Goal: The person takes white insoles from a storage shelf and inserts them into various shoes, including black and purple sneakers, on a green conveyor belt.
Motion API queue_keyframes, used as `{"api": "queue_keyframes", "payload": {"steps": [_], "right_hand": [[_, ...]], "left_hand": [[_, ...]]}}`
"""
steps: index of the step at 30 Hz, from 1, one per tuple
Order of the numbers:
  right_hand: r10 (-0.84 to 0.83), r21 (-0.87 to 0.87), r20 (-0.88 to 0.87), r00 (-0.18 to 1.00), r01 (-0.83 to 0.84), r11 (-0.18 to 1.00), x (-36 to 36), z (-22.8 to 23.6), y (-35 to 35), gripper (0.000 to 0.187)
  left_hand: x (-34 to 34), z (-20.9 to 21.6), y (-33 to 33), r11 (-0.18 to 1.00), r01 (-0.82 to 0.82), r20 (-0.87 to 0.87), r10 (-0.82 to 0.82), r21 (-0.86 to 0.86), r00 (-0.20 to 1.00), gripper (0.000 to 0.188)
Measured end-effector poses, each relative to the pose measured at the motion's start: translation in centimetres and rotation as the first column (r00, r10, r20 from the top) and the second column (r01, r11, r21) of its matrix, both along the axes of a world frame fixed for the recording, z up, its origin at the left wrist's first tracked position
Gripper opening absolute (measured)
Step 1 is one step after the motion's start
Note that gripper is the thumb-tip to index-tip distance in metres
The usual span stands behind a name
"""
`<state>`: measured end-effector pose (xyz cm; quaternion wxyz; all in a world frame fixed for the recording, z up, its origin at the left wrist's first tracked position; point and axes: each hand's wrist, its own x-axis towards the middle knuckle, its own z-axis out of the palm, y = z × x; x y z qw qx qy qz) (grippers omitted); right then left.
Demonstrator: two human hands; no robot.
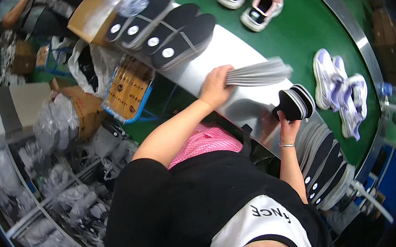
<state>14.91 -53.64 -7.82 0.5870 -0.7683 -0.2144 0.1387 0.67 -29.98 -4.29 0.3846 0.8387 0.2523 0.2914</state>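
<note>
My left hand point(217, 87) is closed around one end of a stack of grey insoles point(258, 74), which fans out to the right above the metal ledge and is slightly blurred. Farther right, my right hand point(289, 127) grips a smaller bundle of black insoles point(295, 103) with pale edges, its thumb on the dark face. Beside my right forearm lies a long row of grey and black insoles point(320, 159) with white round labels. Bundles of black insoles point(169, 35), some banded, rest on the ledge at the far left.
A green conveyor point(290, 41) carries white-and-pink sneakers point(263, 8) and white-and-lilac sneakers point(341, 89) beyond the metal ledge point(228, 48). An open carton point(85, 19) stands far left, near a blue-framed stool point(129, 89). Racks of plastic-wrapped items point(66, 200) fill the left side.
</note>
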Motion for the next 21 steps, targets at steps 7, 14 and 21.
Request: {"api": "queue_keyframes", "payload": {"steps": [7,14,21], "right_hand": [[0.199,0.089,-0.264,0.944,-0.182,0.979,-4.1,7.4,7.4,0.051],[0.656,0.02,-0.649,0.386,-0.853,0.521,-16.8,5.3,18.6,0.056],[0.54,0.061,-0.792,0.284,-0.844,0.533,-26.0,-3.1,31.8,0.054]], "left_hand": [[-5.8,4.9,1.6,0.871,-0.092,0.262,0.243,-0.482,0.934,0.044],[-23.3,-1.5,5.6,0.426,-0.611,-0.096,0.764,-0.668,0.639,0.056],[-31.8,-12.0,8.7,-0.017,-0.445,-0.186,0.922,-0.896,0.339,0.052]]}}
